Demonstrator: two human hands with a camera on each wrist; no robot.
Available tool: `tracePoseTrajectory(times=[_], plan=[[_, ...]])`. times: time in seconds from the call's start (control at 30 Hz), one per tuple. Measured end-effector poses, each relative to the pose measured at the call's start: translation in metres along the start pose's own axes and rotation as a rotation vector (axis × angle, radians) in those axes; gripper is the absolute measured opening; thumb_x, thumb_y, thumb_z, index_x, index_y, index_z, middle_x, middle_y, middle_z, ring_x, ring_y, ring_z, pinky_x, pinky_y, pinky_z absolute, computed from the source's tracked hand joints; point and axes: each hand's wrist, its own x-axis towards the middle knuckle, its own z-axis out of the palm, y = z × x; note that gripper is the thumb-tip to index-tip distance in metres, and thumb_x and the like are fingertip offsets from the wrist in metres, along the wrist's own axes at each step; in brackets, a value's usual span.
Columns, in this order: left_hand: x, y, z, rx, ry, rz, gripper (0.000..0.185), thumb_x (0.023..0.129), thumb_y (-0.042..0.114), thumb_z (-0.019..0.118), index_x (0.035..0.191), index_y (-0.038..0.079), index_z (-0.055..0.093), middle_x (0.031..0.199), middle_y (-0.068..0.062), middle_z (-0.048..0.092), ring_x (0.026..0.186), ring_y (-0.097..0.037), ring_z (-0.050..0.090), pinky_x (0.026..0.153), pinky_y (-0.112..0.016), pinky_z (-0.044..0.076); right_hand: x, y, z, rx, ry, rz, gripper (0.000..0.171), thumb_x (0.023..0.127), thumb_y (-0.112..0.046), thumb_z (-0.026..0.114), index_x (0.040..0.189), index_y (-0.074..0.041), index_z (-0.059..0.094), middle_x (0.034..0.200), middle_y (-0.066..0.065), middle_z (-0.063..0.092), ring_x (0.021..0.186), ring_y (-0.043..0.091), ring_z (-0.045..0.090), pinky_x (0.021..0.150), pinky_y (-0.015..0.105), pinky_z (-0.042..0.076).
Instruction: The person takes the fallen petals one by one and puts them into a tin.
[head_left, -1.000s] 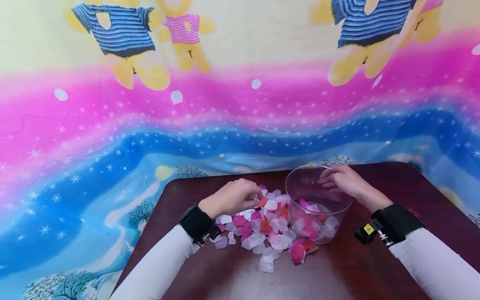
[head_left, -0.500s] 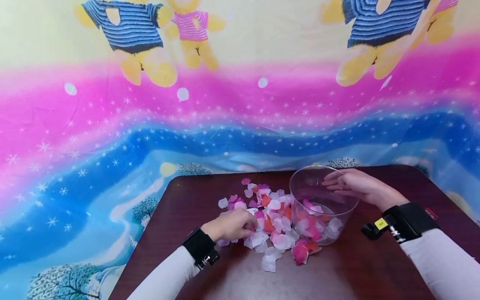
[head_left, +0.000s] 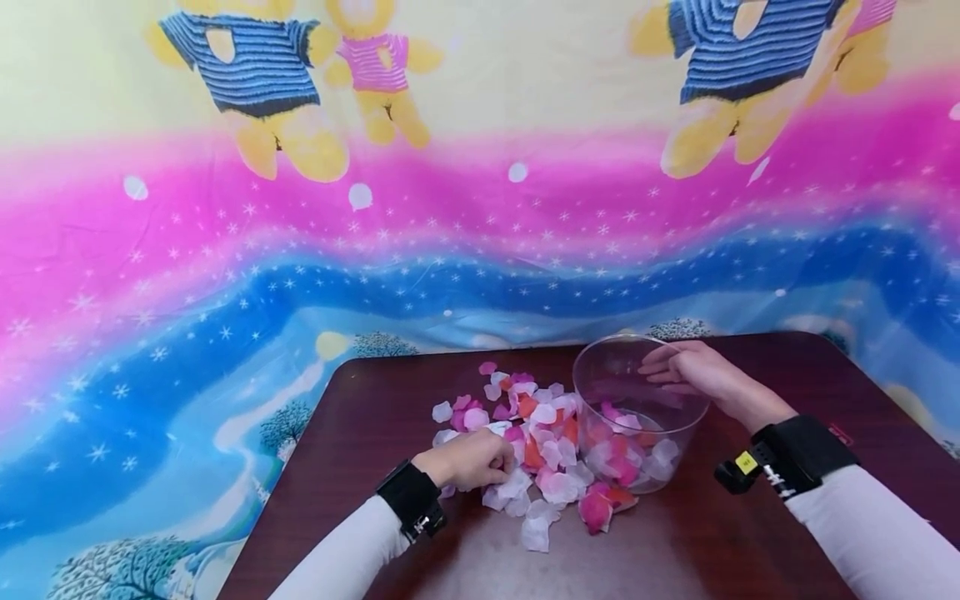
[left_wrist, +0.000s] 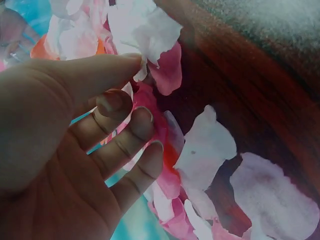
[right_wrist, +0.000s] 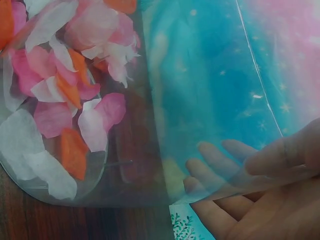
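A heap of pink, white and orange fabric petals (head_left: 542,454) lies on a dark brown table (head_left: 675,550), left of a clear round bowl (head_left: 600,371). The bowl (right_wrist: 150,165) holds more petals (right_wrist: 60,100) at its bottom. My left hand (head_left: 480,462) sits at the near left edge of the heap. In the left wrist view this hand (left_wrist: 140,92) has its fingers curled over pink petals (left_wrist: 160,130) and its thumb on a white one. My right hand (head_left: 678,371) grips the bowl's far right rim. My right hand (right_wrist: 250,160) has fingers inside the wall and thumb outside.
A bright printed cloth (head_left: 300,275) with bears, stars and trees hangs behind the table and drapes past its left edge. Loose petals (head_left: 536,533) lie scattered toward the near side. Bare wood (head_left: 825,367) shows to the right of the bowl.
My left hand has drawn back from the far side of the heap to its near left edge and curled onto petals there. My right hand has stayed on the bowl's rim.
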Motion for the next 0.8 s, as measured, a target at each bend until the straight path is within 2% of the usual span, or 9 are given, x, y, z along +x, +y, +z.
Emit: tracePoseTrajectory(times=[0.1,0.27,0.43,0.53,0.67,0.8], plan=[[-0.0011,-0.0011,-0.002,-0.024,-0.002,0.015,0.003,0.096,0.012,0.073,0.095,0.014,0.075,0.066,0.004,0.054,0.063,-0.003,0.055,0.061,-0.018,0.048,0.0003,0.0,0.0017,0.001,0.008,0.005,0.05,0.095,-0.001,0.031,0.14,0.012,0.049,0.141,0.031,0.055,0.128,0.045,0.057,0.102,0.05,0.05],[-0.0008,-0.0007,-0.0081,-0.028,0.009,0.007,0.009,0.096,0.015,0.073,0.104,0.013,0.076,0.066,0.004,0.054,0.064,-0.004,0.055,0.063,-0.017,0.049,0.0,-0.0006,0.0024,-0.017,0.029,0.011,0.05,0.094,-0.001,0.031,0.139,0.011,0.051,0.14,0.03,0.056,0.127,0.044,0.059,0.099,0.048,0.052],[-0.0006,0.0,-0.0074,-0.028,-0.029,-0.021,0.021,0.089,0.023,0.082,0.106,0.014,0.076,0.066,0.005,0.053,0.062,-0.006,0.053,0.055,-0.02,0.044,0.0004,-0.0011,0.0017,-0.014,0.032,0.016,0.051,0.094,-0.001,0.031,0.139,0.011,0.051,0.141,0.03,0.056,0.127,0.043,0.059,0.098,0.045,0.054],[-0.0008,-0.0003,-0.0029,-0.035,-0.05,-0.027,0.024,0.085,0.025,0.085,0.104,0.015,0.074,0.066,0.005,0.051,0.063,-0.006,0.051,0.055,-0.02,0.042,-0.0004,-0.0012,0.0014,-0.022,0.031,0.013,0.05,0.095,-0.002,0.031,0.139,0.01,0.051,0.14,0.029,0.057,0.126,0.042,0.059,0.098,0.045,0.053],[-0.0012,0.0,0.0006,-0.021,-0.044,-0.001,0.016,0.087,0.02,0.084,0.099,0.016,0.074,0.066,0.005,0.049,0.063,-0.005,0.049,0.056,-0.019,0.041,-0.0017,-0.0016,0.0016,-0.03,0.029,0.003,0.049,0.096,-0.002,0.031,0.139,0.011,0.051,0.139,0.029,0.057,0.126,0.043,0.059,0.1,0.048,0.052],[-0.0019,0.0006,-0.0041,-0.023,-0.016,0.032,0.007,0.09,0.015,0.08,0.094,0.015,0.075,0.065,0.004,0.051,0.062,-0.005,0.051,0.056,-0.019,0.043,-0.0021,-0.0013,0.0017,-0.03,0.026,-0.001,0.049,0.097,-0.002,0.031,0.139,0.011,0.051,0.139,0.029,0.058,0.126,0.043,0.059,0.1,0.049,0.052]])
